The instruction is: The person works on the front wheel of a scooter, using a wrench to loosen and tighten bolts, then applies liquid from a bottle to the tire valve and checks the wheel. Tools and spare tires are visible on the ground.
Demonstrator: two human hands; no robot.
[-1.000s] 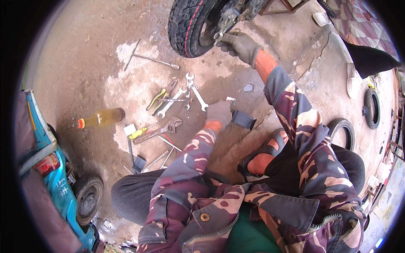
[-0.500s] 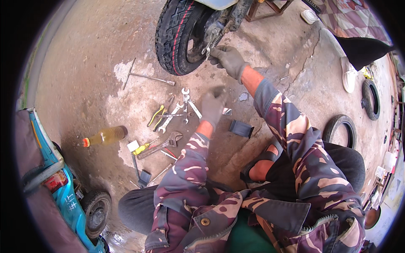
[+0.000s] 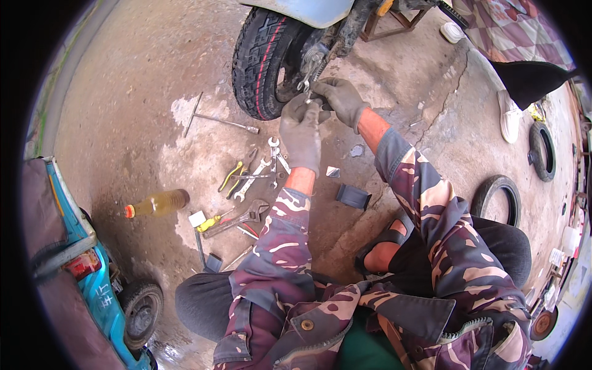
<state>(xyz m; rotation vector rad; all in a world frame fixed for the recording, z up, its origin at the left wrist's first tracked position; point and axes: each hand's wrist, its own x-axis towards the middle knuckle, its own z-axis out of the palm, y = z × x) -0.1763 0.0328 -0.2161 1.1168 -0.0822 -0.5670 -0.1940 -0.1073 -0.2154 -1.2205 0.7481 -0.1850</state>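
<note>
Both my gloved hands meet at the hub of a wheel with a black knobby tyre (image 3: 258,68) with a red line round its tread. My left hand (image 3: 301,137) is closed, its fingertips pinched together just below a small shiny metal part (image 3: 304,84) at the hub. From the right, my right hand (image 3: 342,100) reaches in, thumb and fingers closed beside that same part. What either hand pinches is hidden by the fingers. Above them runs a dirty metal arm (image 3: 346,38) of the vehicle.
Several tools lie on the concrete left of my left forearm: a T-handle wrench (image 3: 225,122), pliers (image 3: 230,177), an open-end wrench (image 3: 251,179), an adjustable wrench (image 3: 240,217). A bottle (image 3: 161,203) stands out farther left. At right lie loose tyres (image 3: 497,191); a blue-green vehicle (image 3: 98,290) is lower left.
My left hand has moved up from above the tools to join my right hand at the hub. The right hand has shifted slightly right and down in the picture.
</note>
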